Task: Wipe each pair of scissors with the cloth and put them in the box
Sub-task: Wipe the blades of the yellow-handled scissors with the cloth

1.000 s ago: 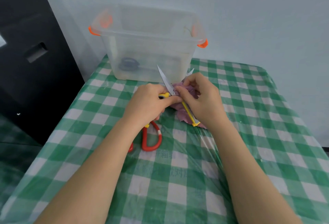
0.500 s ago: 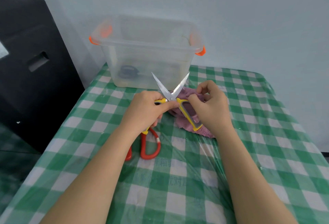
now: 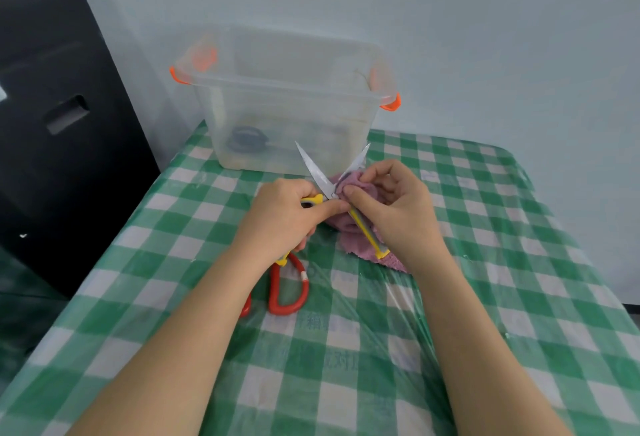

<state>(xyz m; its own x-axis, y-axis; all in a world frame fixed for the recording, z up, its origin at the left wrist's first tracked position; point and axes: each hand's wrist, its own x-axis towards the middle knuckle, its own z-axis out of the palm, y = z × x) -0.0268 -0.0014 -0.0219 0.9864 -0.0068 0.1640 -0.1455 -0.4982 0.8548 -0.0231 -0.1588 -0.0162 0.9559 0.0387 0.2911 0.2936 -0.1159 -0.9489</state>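
**Open yellow scissors held over the cloth, blade being wiped**

Head view: the left hand (image 3: 287, 214) curls its fingers round one yellow handle of the yellow scissors (image 3: 320, 179), gripping it just above the worktop (image 3: 346, 366). The blades stand spread in a V, tips pointing toward the box (image 3: 287, 117). The right hand (image 3: 398, 210) pinches a fold of the pink cloth (image 3: 356, 190) between thumb and fingers against the right-hand blade, close to the pivot. The other yellow handle runs down and to the right, beneath that hand, over the rest of the cloth, which lies bunched on the worktop.

The red scissors (image 3: 287, 286) lie flat on the green checked cover, just under the left wrist, their handle loops toward the person; their blades are hidden by the hand.

The box, clear plastic with orange clips, stands at the far edge near the wall, just beyond the blade tips. A dark ring-shaped thing (image 3: 247, 138) shows through its wall at the bottom; what it is cannot be told. A black case (image 3: 62, 124) stands to the left of the worktop.
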